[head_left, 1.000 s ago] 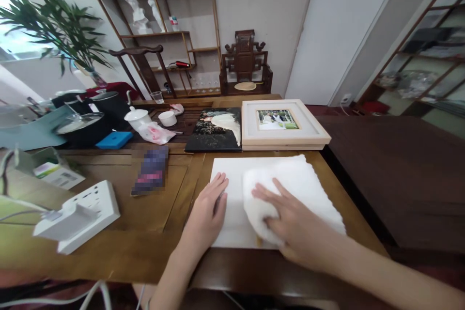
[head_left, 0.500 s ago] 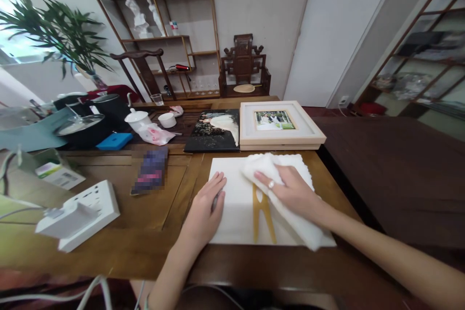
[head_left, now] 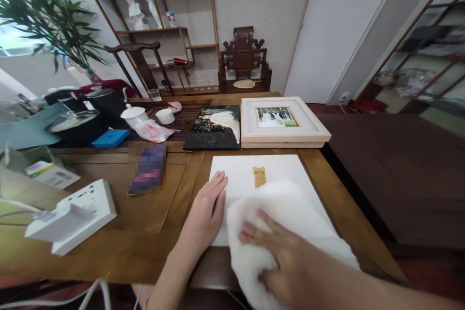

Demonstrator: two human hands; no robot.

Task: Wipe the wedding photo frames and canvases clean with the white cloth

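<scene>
On the table in front of me lies a white rectangular board (head_left: 232,164) with a gold-coloured metal piece (head_left: 259,177) fixed on it; its lower part is hidden under the cloth. My left hand (head_left: 207,206) lies along the board's left edge, fingers stretched out and holding nothing. In my right hand (head_left: 279,252), somewhat blurred by motion, is a white fluffy cloth (head_left: 298,203). The cloth is bunched under the fingers and covers the board's lower right part, hanging past the near edge.
Behind the board are a dark photo panel (head_left: 214,128) and a pale wooden picture frame (head_left: 249,131) stacked on another. A white power strip (head_left: 82,208), an open box (head_left: 54,169) and a pixelated purple item (head_left: 148,169) are at left. A white lidded bowl (head_left: 133,115) stands farther back.
My right hand has swept the cloth from the board's upper part down towards me, uncovering the top of the gold-coloured piece and covering its two legs. My left hand has stayed at the left edge.
</scene>
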